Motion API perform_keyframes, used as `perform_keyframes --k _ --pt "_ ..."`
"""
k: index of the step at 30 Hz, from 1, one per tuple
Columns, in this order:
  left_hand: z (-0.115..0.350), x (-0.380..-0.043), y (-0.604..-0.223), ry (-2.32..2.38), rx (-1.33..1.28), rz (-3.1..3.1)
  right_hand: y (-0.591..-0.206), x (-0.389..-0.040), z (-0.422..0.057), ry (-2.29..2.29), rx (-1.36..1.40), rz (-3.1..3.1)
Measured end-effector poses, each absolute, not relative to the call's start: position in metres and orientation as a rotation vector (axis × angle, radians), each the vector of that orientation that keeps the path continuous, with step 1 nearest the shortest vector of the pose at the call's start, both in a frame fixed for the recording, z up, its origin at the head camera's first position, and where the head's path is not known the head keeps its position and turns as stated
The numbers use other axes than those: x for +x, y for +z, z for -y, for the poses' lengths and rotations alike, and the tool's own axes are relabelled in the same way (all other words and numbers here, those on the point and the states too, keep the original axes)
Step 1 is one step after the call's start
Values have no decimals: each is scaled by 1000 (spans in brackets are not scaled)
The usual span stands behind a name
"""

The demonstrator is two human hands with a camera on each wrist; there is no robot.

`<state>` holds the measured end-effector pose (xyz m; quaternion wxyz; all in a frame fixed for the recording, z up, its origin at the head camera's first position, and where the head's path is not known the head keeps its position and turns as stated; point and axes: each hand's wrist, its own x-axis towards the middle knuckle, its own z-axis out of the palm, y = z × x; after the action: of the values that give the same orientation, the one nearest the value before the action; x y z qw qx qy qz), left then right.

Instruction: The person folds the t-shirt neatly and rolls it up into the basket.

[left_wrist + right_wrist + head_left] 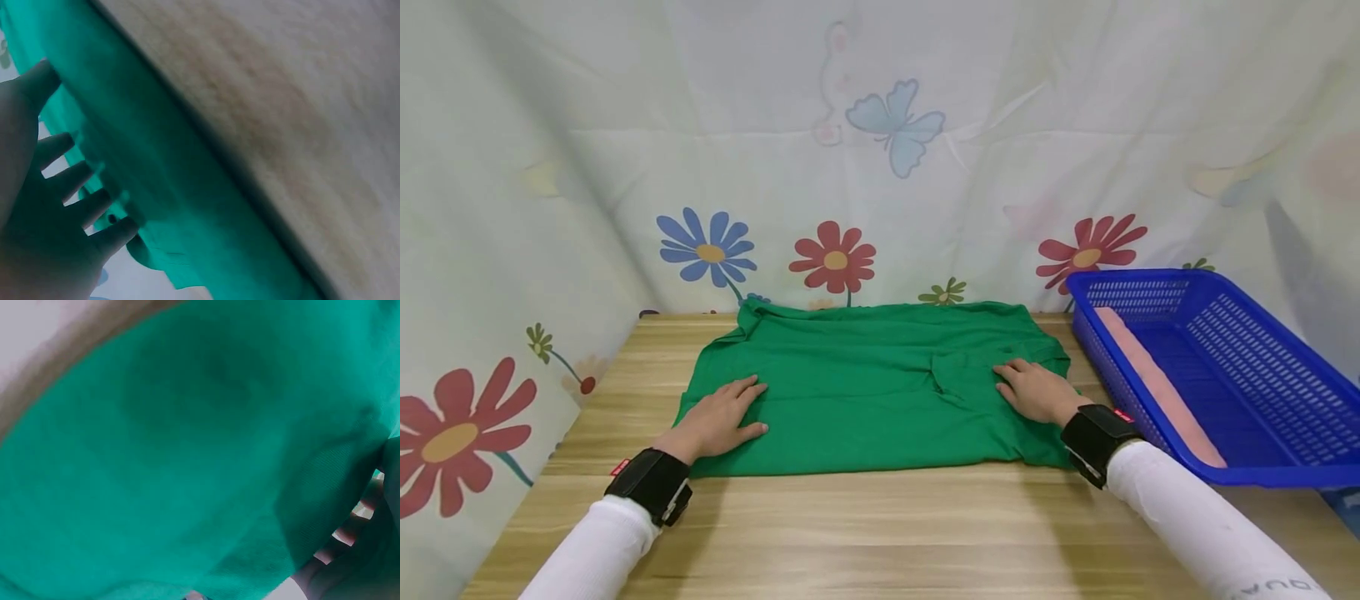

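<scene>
A green cloth garment (850, 417) lies spread in a rough rectangle on the wooden table, with a small folded flap and wrinkles on its right half. My left hand (722, 417) rests on its left side, fingers straight and a little apart, thumb toward the middle. In the left wrist view the fingertips of the left hand (62, 206) meet the green fabric. On the right side of the garment my right hand (1037, 393) rests flat beside the flap. The right wrist view shows mostly green fabric, with part of the right hand (356, 556) at the lower right edge.
A blue plastic basket (1285, 475) stands at the right, close to the garment's right edge. Inside it, along the left wall, lies a folded pink cloth (1161, 387). The wooden table (865, 533) meets a flower-printed curtain (760, 183) at the back and left.
</scene>
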<state>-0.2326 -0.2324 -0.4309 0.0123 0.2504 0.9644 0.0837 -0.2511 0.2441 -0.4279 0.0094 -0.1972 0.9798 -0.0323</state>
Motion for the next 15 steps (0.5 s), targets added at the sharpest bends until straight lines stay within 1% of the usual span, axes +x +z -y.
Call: perform_keyframes --k 4,15 --pt "233 -233 -431 283 738 -2967 -431 -249 -247 -111 -592 -3050" --pt "234 -226 -432 314 745 -2985 -440 -237 -249 -112 -589 -3119"
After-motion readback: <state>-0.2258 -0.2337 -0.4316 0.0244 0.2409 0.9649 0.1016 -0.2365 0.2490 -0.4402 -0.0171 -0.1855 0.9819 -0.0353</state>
